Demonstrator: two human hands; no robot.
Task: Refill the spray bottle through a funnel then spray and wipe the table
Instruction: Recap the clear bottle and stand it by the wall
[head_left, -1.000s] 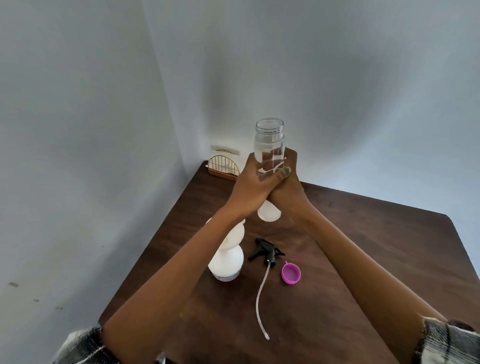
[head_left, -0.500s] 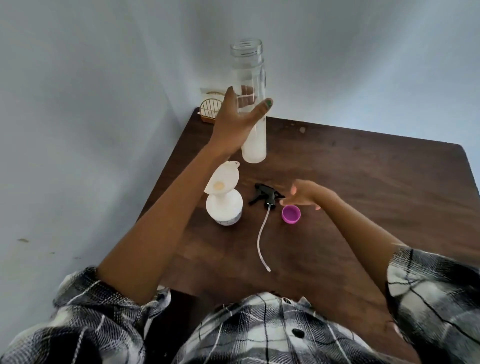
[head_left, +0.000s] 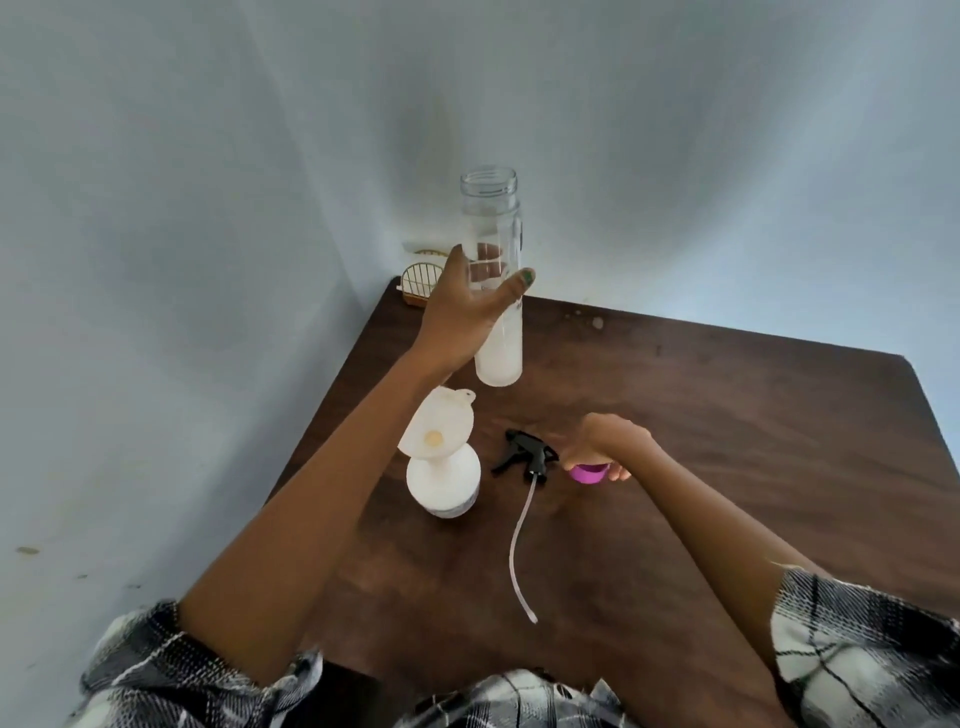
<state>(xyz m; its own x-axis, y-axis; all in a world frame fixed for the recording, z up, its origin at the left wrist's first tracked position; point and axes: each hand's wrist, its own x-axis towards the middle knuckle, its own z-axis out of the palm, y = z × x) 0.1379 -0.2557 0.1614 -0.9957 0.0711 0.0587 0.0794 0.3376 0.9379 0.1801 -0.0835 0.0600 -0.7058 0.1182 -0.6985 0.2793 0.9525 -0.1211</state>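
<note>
Pinching purple cap (head_left: 588, 473) between right fingers (head_left: 618, 473) (tabletop).

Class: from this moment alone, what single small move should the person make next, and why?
Probably lift the purple cap toward the clear bottle: the right hand is closed on the cap, and the left hand holds the bottle upright with its mouth open.

A dark brown wooden table (head_left: 727, 441) fills a room corner. Plain pale grey-blue walls (head_left: 182, 208) meet at far left. Soft, even light; a few small marks on the left wall.
</note>
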